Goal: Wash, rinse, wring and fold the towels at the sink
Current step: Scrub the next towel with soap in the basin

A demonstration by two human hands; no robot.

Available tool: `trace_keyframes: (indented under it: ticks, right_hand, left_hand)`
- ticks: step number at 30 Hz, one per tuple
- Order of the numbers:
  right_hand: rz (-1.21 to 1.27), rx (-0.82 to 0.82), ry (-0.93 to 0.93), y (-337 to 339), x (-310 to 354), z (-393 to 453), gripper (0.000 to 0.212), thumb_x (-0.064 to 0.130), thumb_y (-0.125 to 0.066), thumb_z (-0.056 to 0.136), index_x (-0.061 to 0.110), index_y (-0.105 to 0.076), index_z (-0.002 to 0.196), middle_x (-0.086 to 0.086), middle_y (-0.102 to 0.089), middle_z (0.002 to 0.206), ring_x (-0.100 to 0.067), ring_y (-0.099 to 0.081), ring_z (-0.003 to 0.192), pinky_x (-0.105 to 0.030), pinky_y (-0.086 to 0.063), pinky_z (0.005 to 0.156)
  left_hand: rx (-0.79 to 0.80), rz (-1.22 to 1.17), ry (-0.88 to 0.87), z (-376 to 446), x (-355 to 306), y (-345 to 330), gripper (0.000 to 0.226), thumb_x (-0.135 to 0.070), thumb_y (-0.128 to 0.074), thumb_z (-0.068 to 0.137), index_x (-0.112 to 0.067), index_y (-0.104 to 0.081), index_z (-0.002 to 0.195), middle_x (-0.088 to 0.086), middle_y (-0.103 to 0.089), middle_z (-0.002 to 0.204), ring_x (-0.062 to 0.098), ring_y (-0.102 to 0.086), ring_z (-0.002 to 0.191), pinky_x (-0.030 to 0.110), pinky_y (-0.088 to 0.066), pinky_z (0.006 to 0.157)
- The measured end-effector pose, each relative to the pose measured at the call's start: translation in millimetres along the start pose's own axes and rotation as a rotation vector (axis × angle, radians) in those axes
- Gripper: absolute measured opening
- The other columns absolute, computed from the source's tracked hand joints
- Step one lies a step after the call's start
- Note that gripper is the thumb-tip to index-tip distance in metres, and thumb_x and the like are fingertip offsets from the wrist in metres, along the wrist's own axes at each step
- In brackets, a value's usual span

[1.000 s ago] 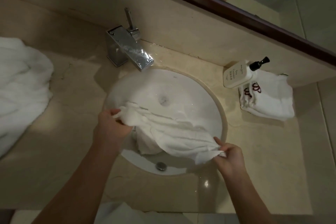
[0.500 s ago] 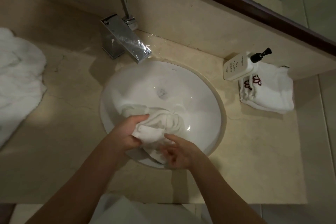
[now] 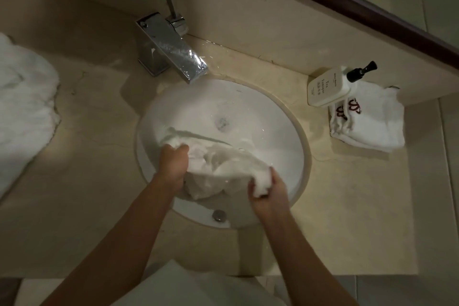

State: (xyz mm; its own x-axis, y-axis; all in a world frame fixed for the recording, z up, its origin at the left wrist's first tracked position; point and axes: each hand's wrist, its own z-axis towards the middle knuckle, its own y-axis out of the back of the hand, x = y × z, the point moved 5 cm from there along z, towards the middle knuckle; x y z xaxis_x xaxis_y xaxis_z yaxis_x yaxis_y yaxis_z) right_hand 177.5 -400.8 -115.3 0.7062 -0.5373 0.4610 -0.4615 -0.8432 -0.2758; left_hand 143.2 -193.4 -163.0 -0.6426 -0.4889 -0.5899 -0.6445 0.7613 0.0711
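Towel (image 3: 223,169) was bunched over the sink (image 3: 285,131) bowl, one end clenched in the left hand (image 3: 173,164), the other fisted in the right hand (image 3: 264,185), so water could easily get flung onto the folded towel (image 3: 372,124) right of the sink if wrung carelessly.

A beige marble-look countertop (image 3: 82,181) fills most of the view. At about eleven o'clock stands a squared chrome faucet (image 3: 171,49) with a slim lever handle rising from its back, its spout angled down and to the right. At about two o'clock, against the back wall, a cream pump bottle (image 3: 329,87) with a black pump head and dark printed lettering leans at a tilt. Along the top, from twelve to three o'clock, a dark wooden mirror frame (image 3: 347,5) runs diagonally above a beige backsplash (image 3: 248,7).
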Motion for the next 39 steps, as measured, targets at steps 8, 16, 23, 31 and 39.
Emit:
trace_keyframes:
  ticks: [8,16,23,31,39]
  right_hand:
    - [-0.66,0.049,0.304,-82.5,4.8,6.6,0.031,0.028,-0.046,0.106,0.002,-0.061,0.098,-0.009,-0.065,0.084,-0.022,-0.065,0.08,-0.031,-0.055,0.068]
    - [-1.021,-0.022,0.571,-108.3,-32.7,-8.9,0.022,0.032,-0.043,0.105,0.012,-0.05,0.1,0.006,-0.054,0.081,-0.012,-0.054,0.077,-0.033,-0.047,0.078]
    - [-1.109,0.06,0.457,-128.8,-5.3,22.0,0.026,0.031,-0.042,0.106,0.011,-0.055,0.096,0.0,-0.056,0.081,-0.017,-0.054,0.076,-0.028,-0.04,0.066]
    - [-1.065,-0.155,0.408,-134.6,16.7,45.6,0.029,0.028,-0.039,0.105,0.006,-0.056,0.098,-0.009,-0.056,0.091,-0.027,-0.056,0.088,-0.033,-0.042,0.076]
    - [-1.216,-0.143,0.604,-142.7,2.1,28.6,0.032,0.028,-0.04,0.105,0.001,-0.058,0.1,-0.018,-0.065,0.099,-0.036,-0.061,0.099,-0.037,-0.041,0.082]
  left_hand:
    - [0.231,0.365,-0.2,-87.7,-37.6,-52.4,0.053,-0.062,-0.038,0.097,-0.02,-0.06,0.074,-0.004,-0.064,0.067,0.007,-0.06,0.064,0.019,-0.04,0.052]
    - [0.024,0.163,-0.067,-28.1,-42.6,-32.1,0.1,-0.09,-0.021,0.066,-0.016,-0.066,0.116,0.012,-0.068,0.115,0.03,-0.063,0.106,0.046,-0.048,0.099]
    - [0.12,0.29,-0.138,-25.9,-44.3,-31.8,0.057,-0.052,-0.029,0.103,-0.01,-0.066,0.113,0.008,-0.068,0.109,0.024,-0.063,0.103,0.022,-0.045,0.081]
    - [0.215,0.424,-0.282,-32.0,-63.2,-42.1,0.058,-0.053,-0.03,0.102,-0.008,-0.066,0.108,0.015,-0.068,0.107,0.029,-0.064,0.099,0.034,-0.047,0.084]
    - [0.148,0.25,-0.142,-13.1,-52.9,-47.2,0.055,-0.05,-0.031,0.103,-0.008,-0.067,0.104,0.016,-0.069,0.099,0.03,-0.066,0.093,0.029,-0.054,0.082]
